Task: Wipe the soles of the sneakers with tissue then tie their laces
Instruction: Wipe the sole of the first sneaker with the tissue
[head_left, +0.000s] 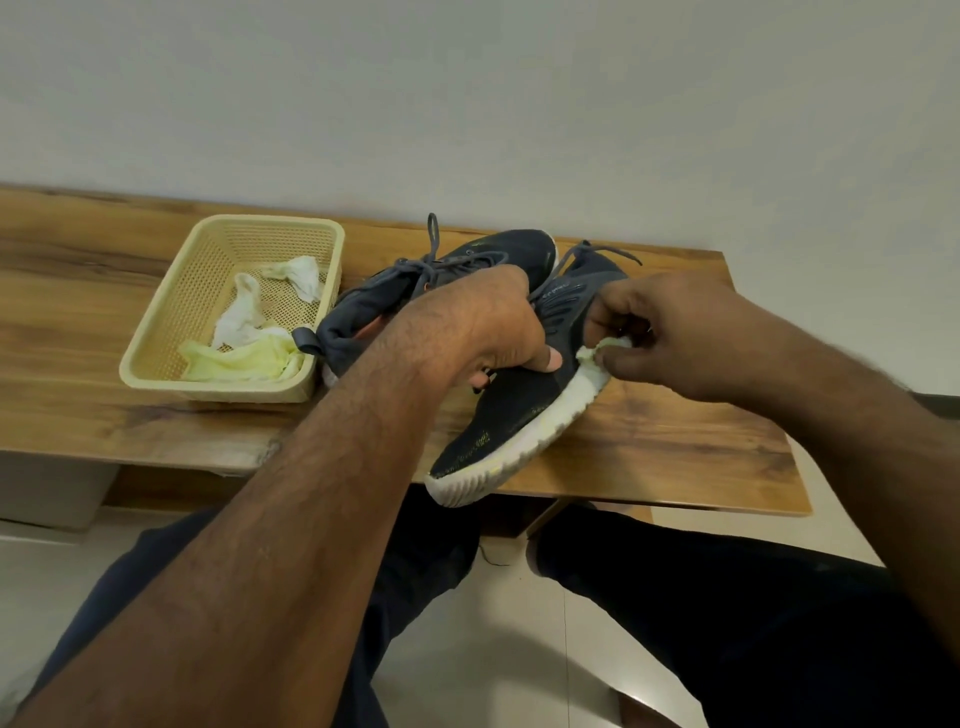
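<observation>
A dark grey sneaker with a white sole (519, 431) lies tilted on the wooden table (675, 447), its toe over the front edge. My left hand (493, 322) grips its upper near the laces. My right hand (665, 332) pinches a small wad of tissue (605, 349) against the white sole's edge near the heel. Behind my left hand lies the second dark grey sneaker (498, 254), and its grey laces hang loose.
A cream plastic basket (156, 358) at the left of the table holds several crumpled used tissues (249, 343). A pale wall rises behind the table. My dark-trousered legs and the light floor tiles show below the table's front edge.
</observation>
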